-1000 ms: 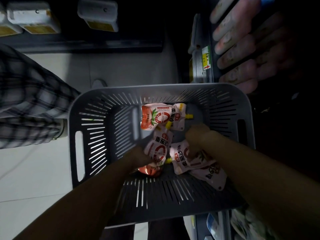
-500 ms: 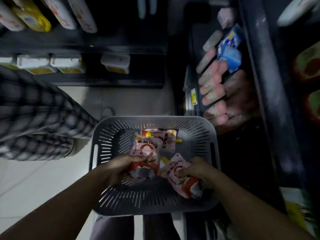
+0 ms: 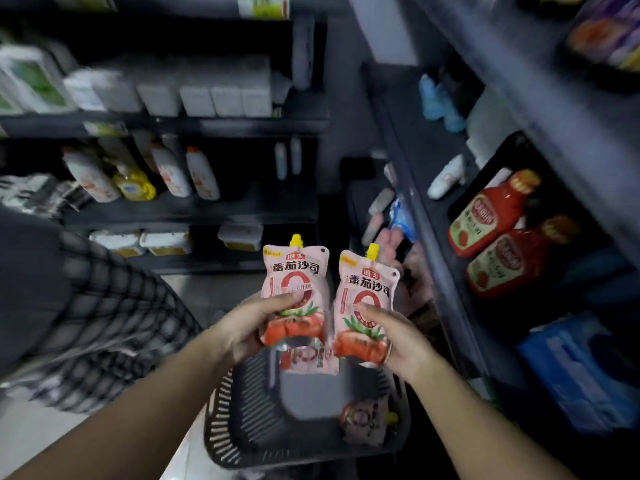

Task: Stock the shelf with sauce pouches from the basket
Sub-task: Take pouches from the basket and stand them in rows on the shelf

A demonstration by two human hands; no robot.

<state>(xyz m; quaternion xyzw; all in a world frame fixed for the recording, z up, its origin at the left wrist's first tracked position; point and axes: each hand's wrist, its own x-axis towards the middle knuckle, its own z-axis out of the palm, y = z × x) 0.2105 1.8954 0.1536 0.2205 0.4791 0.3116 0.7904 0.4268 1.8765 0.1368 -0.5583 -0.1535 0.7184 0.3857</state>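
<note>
My left hand (image 3: 249,327) and right hand (image 3: 398,337) each grip an upright pink pouch (image 3: 294,282), yellow-capped, tomato-printed, above the basket (image 3: 242,427).

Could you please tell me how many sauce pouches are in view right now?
4: one in the left hand at, one in the right hand at, and two in the basket, at and. More may be hidden.
</note>
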